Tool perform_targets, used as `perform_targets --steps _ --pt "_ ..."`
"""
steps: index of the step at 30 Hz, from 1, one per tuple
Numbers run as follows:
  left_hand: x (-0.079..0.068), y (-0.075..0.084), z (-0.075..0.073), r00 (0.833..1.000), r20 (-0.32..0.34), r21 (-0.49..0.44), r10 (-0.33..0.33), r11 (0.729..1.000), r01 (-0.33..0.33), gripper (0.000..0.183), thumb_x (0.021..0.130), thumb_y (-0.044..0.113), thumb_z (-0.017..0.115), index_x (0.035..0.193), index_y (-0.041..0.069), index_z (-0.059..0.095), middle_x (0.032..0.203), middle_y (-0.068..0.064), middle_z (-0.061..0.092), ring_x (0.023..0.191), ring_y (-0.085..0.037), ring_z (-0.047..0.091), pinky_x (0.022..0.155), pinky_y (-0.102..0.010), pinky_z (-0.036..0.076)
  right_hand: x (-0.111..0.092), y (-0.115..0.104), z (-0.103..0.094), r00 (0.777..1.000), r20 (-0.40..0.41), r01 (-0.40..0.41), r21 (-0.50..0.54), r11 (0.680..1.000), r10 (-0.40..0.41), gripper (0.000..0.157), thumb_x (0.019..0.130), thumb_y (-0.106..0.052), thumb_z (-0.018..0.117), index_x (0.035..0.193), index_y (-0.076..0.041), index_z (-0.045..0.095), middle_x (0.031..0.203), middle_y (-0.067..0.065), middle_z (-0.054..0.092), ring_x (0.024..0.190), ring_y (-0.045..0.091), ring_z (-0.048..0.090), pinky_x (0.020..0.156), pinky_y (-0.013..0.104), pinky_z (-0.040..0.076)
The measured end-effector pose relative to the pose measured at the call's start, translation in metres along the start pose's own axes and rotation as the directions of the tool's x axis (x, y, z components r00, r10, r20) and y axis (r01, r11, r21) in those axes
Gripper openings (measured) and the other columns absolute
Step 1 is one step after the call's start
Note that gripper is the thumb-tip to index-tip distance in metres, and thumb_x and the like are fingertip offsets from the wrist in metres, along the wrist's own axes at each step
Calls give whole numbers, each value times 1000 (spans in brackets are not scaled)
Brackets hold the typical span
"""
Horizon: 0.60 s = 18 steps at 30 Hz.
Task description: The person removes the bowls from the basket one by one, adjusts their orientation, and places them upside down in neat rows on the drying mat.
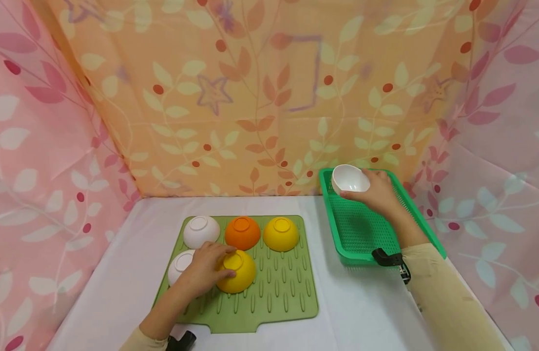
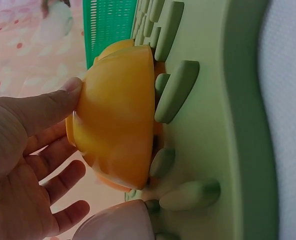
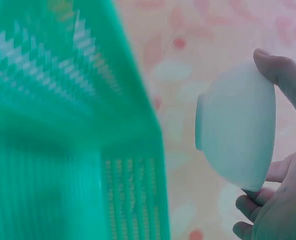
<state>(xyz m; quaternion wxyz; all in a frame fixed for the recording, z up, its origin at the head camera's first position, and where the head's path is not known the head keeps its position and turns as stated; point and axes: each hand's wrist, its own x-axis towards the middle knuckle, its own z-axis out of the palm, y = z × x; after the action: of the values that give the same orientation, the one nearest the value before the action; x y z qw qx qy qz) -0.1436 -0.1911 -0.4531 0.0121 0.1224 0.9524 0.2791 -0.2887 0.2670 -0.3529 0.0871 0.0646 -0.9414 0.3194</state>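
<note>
In the head view my right hand (image 1: 379,192) grips a white bowl (image 1: 351,178) by its rim, tilted, above the far part of a green basket (image 1: 333,222). The right wrist view shows the thumb and fingers on opposite sides of that white bowl (image 3: 238,127). My left hand (image 1: 205,268) has its thumb and a finger at the foot of an upside-down yellow bowl (image 1: 240,279) on a green drying mat (image 1: 287,307). From the left wrist, the yellow bowl (image 2: 118,115) sits rim down against the mat's ridges, the thumb touching its base.
Upside down on the mat are a white bowl (image 1: 203,233), an orange bowl (image 1: 242,234) and another yellow bowl (image 1: 281,235). A second white bowl (image 1: 180,265) is partly behind my left hand. Patterned curtains (image 1: 260,97) enclose the white table (image 1: 361,312) at the back and sides.
</note>
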Motion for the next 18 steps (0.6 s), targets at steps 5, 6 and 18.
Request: perform_targets --steps 5,6,18 --pt "0 0 0 1000 1 -4 -5 1000 5 55 80 30 89 130 21 69 125 5 68 119 -21 50 106 -52 37 -32 -35 9 999 -8 45 51 998 -44 110 75 -55 87 157 0 36 149 28 34 136 45 30 97 62 42" --pt "-1 0 0 1000 0 -6 -6 1000 6 55 80 30 89 130 21 69 125 5 68 119 -21 50 106 -51 37 -38 -41 12 999 -7 54 54 997 -54 111 74 -55 88 157 -1 37 150 28 34 136 45 30 97 63 42" --pt "0 -1 1 1000 -2 0 4 1000 -4 55 80 30 88 130 20 69 125 4 68 118 -22 50 105 -51 37 -110 -82 55 983 51 172 90 981 -177 110 66 -51 93 154 -5 44 147 19 38 132 39 34 94 61 45"
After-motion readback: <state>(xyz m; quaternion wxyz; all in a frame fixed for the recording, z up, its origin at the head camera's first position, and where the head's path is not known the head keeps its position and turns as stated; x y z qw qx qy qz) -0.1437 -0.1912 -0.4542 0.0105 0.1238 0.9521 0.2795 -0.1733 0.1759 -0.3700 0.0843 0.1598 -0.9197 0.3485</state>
